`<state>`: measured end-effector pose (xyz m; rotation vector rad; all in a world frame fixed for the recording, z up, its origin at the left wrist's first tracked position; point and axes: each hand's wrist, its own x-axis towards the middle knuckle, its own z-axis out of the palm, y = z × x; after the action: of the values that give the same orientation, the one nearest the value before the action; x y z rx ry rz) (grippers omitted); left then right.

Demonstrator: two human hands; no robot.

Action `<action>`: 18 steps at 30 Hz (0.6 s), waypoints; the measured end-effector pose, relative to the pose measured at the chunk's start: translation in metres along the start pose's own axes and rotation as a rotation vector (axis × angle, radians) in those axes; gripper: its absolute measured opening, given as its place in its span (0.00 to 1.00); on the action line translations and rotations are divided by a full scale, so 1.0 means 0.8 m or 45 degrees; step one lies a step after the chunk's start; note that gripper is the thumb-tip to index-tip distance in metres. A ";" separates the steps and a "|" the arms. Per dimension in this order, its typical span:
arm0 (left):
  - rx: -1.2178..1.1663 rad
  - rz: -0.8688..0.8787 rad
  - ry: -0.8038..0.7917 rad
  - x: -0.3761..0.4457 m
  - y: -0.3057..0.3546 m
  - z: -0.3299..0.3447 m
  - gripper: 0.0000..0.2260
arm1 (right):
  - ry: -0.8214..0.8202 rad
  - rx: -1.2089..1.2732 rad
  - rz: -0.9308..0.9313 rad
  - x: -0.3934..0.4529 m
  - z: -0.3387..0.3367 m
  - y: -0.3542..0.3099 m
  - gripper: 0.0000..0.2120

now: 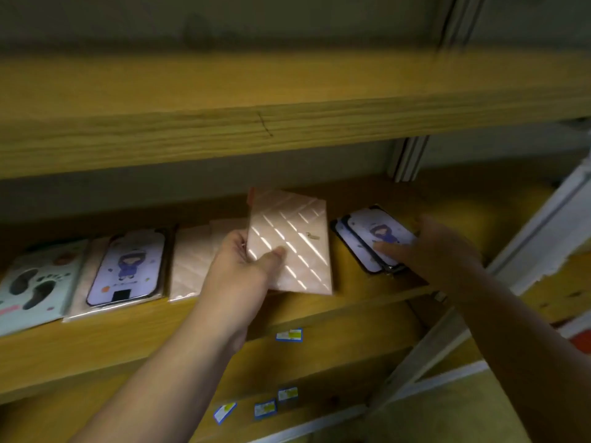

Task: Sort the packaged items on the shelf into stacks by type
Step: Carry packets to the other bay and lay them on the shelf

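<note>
**Pink pack in hand, its pile just to the left**

The left hand (243, 260) grips a pink quilted pack (289, 243) by its lower left corner, thumb on the face, fingers curled behind. The pack is lifted off the shelf (351, 302) and tilted, its long axis running from the front edge towards the back. Just left of that hand, partly hidden behind it, lies the pile of matching pink packs (192, 263), flat and near the front edge. That is the nearer home, I'd say, and the left hand is the one placed to reach it: a short move leftward.

The right hand (438, 247) lies with fingers straight across the purple cartoon cases (374, 241), two of them overlapping at the right end of the shelf; it holds nothing. Another purple case (128, 266) sits on a pink pack further left, beside a footprint pack (35, 282) at the left end.

The shelf board above (287, 129) hangs low, so lifting room is scant.
</note>
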<state>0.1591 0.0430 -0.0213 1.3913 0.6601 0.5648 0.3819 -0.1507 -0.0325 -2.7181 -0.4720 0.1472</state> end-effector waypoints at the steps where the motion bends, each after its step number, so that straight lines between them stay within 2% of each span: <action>1: -0.006 -0.001 -0.033 0.000 -0.001 0.004 0.10 | 0.014 0.030 0.026 0.002 -0.001 -0.001 0.42; 4: -0.027 -0.015 -0.099 0.000 -0.005 0.015 0.10 | 0.009 0.063 0.067 0.008 -0.004 -0.003 0.49; 6: -0.043 -0.035 -0.132 0.000 -0.008 0.021 0.10 | 0.012 0.034 0.046 0.009 -0.010 -0.006 0.43; 8: -0.050 -0.046 -0.151 0.001 -0.010 0.024 0.10 | 0.007 -0.022 0.016 0.008 -0.019 -0.010 0.31; 15: -0.051 -0.057 -0.102 -0.002 -0.008 0.031 0.10 | -0.035 0.128 -0.028 0.006 -0.037 -0.007 0.27; 18: -0.049 -0.045 -0.080 -0.007 0.000 0.036 0.11 | -0.012 0.371 -0.071 0.000 -0.041 -0.002 0.18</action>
<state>0.1758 0.0188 -0.0195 1.3536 0.6196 0.5013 0.3864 -0.1607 -0.0018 -2.4188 -0.4876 0.1971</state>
